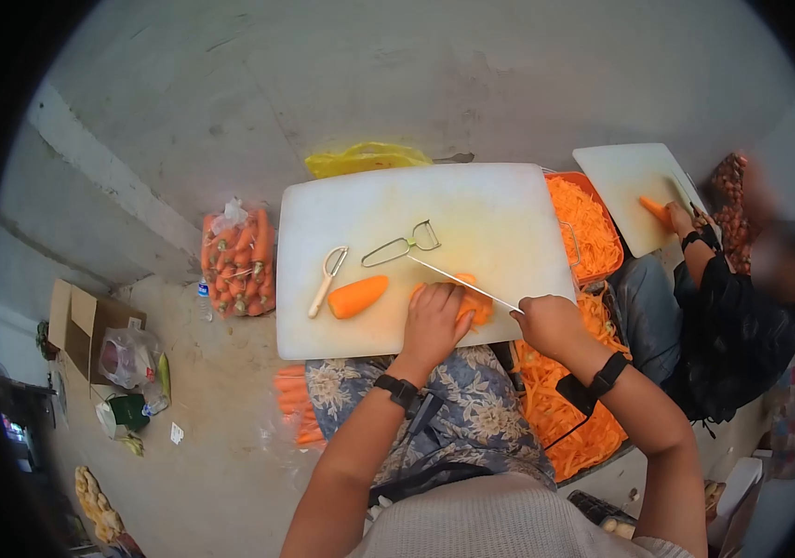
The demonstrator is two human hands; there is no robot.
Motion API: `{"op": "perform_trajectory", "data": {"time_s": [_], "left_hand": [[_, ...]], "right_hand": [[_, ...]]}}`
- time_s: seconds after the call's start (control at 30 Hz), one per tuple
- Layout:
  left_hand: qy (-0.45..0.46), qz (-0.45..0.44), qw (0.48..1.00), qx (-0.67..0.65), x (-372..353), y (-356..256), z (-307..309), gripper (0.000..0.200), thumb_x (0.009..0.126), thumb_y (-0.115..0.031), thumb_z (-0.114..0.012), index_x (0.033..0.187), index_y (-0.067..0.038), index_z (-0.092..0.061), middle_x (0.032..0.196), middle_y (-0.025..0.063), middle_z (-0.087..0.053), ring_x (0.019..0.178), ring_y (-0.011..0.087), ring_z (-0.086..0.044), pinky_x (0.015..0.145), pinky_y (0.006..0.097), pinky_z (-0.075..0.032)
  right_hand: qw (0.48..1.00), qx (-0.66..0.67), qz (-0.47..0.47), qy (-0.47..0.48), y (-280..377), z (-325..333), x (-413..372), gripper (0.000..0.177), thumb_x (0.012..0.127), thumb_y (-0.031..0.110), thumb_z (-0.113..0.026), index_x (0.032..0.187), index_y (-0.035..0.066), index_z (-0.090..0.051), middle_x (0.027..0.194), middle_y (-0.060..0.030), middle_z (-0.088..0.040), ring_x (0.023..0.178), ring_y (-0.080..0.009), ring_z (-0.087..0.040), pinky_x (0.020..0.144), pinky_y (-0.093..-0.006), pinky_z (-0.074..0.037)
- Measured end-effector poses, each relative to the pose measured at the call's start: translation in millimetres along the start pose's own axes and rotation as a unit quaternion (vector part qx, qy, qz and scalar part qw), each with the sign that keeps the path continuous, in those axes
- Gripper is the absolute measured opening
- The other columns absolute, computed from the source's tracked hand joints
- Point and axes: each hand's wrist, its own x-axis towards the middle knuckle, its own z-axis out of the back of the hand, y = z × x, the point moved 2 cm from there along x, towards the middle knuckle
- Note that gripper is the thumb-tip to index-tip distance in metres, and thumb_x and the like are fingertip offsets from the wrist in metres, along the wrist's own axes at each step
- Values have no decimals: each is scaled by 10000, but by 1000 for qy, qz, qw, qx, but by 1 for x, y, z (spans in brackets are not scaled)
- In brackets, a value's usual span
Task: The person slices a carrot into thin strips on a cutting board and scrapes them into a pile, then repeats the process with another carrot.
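Note:
My left hand (pixel 433 324) presses down on a cut carrot (pixel 477 302) near the front edge of a large white cutting board (pixel 500 200), its fingers curled over the orange pieces. In my right hand (pixel 554 325) is the handle of a knife (pixel 458 281), its thin blade lying across the carrot toward the board's middle. A thick carrot piece (pixel 358 298) rests left of my left hand. Beside it lies a peeler with a pale handle (pixel 321 292). A metal Y-shaped peeler (pixel 401 245) sits farther back, close to the knife tip.
An orange basket of shredded carrot (pixel 587 228) and a larger container of carrot strips (pixel 565 409) stand to the right. Bagged carrots (pixel 239 260) stand left. A co-worker (pixel 741 316) cuts carrot on another board (pixel 616 177). A cardboard box (pixel 90 330) stands on the floor.

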Motion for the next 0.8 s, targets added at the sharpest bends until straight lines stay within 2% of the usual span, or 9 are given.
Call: {"op": "perform_trajectory", "data": {"time_s": [0.1, 0.17, 0.33, 0.47, 0.63, 0.77, 0.8], "left_hand": [[1, -2, 1000, -1, 0, 1, -1, 435, 839, -266, -648, 1196, -26, -582, 1133, 133, -595, 1085, 316, -540, 1026, 480, -369], [-17, -16, 1000, 6, 2, 0, -1, 403, 825, -270, -652, 1130, -14, -592, 1097, 121, -595, 1068, 295, -541, 1006, 467, -376], [-3, -13, 1000, 11, 4, -1, 0, 402, 826, -269, -652, 1128, -10, -592, 1095, 131, -597, 1070, 301, -542, 999, 476, -380], [1, -18, 1000, 13, 0, -1, -2, 414, 832, -273, -656, 1141, -6, -586, 1109, 146, -597, 1084, 313, -540, 1006, 489, -375], [3, 3, 1000, -10, -4, 2, -6, 460, 834, -314, -671, 1158, 0, -580, 1170, 172, -583, 1137, 341, -518, 1037, 502, -349], [-16, -20, 1000, -11, -3, 3, 0, 489, 823, -344, -683, 1158, -3, -581, 1220, 181, -561, 1172, 370, -496, 1051, 513, -331], [-14, -23, 1000, -10, -3, 2, 3, 489, 823, -344, -683, 1158, -3, -581, 1220, 181, -561, 1172, 370, -496, 1051, 513, -331]], "right_hand": [[1000, -4, 10, -5, -3, -7, 1, 236, 899, 230, -590, 829, 19, -670, 736, -188, -663, 731, -357, -662, 673, -461, -518], [1000, 1, 14, -4, -3, -14, 8, 221, 893, 217, -596, 829, 18, -667, 739, -187, -662, 732, -358, -662, 673, -460, -518], [997, 65, -29, 2, 8, -13, 31, 205, 878, 202, -606, 848, 16, -687, 793, -201, -673, 772, -367, -665, 706, -449, -527], [997, 77, -25, -12, 1, -14, 27, 206, 873, 203, -610, 847, 18, -697, 802, -201, -677, 794, -366, -666, 723, -446, -529], [999, 32, -11, 12, -12, -5, 0, 258, 889, 241, -606, 822, 6, -690, 783, -197, -672, 772, -364, -660, 702, -463, -521], [999, 36, -17, -19, -17, -3, -16, 296, 900, 269, -602, 801, 1, -681, 759, -192, -666, 742, -364, -654, 687, -464, -516], [997, 52, -13, -54, -15, -2, -19, 308, 901, 285, -606, 808, 2, -684, 727, -199, -654, 710, -374, -644, 675, -467, -511]]}}
